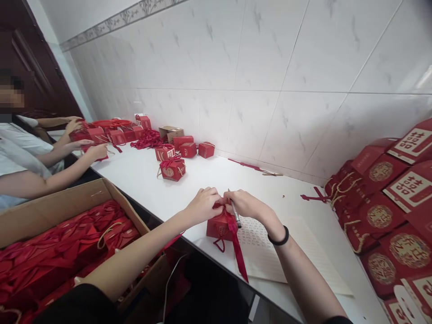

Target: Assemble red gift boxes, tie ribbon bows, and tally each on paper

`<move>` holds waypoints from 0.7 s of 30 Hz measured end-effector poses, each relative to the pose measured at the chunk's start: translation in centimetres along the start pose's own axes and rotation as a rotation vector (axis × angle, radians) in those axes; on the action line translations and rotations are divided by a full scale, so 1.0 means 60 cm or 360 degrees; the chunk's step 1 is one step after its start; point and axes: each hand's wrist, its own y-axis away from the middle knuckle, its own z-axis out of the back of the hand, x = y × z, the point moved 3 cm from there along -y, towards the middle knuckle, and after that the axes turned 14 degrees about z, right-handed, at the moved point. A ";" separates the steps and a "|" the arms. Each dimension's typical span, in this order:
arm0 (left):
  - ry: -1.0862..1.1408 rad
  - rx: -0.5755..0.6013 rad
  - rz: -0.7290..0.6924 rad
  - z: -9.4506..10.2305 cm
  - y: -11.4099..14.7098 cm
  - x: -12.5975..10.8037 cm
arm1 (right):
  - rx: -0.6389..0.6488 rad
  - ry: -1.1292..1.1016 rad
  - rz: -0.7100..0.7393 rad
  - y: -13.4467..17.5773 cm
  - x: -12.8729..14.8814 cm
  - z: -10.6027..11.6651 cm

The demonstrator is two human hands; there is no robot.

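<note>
A small red gift box (218, 228) stands at the table's front edge, with a dark red cord loop on its near side. My left hand (206, 206) is closed over its top, fingers pinching the red ribbon there. Meeting it from the other side, my right hand (248, 203) is also closed at the ribbon, with a pen (235, 211) tucked between its fingers. One long tail of the red ribbon (240, 256) hangs down over the table edge. My fingertips hide the ribbon's middle. Beneath and right of the box lies a handwritten sheet of paper (286, 252).
Several finished-looking red boxes (173, 169) stand farther left on the white table (141, 180). A cardboard carton (111, 191) full of ribboned boxes is at lower left. Red boxes (381, 216) are stacked at right. Co-workers' hands (96, 152) handle boxes at far left.
</note>
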 end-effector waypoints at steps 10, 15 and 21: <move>0.0068 -0.0029 0.0092 -0.014 -0.008 0.000 | 0.0085 0.0161 -0.0113 -0.003 0.000 -0.007; 0.0406 -0.0090 0.0239 -0.018 0.001 0.016 | 0.0092 0.0170 -0.0138 0.007 -0.005 0.001; 0.0638 -0.0139 0.0241 -0.020 0.011 0.023 | -0.0102 -0.0049 -0.0117 0.013 -0.011 0.009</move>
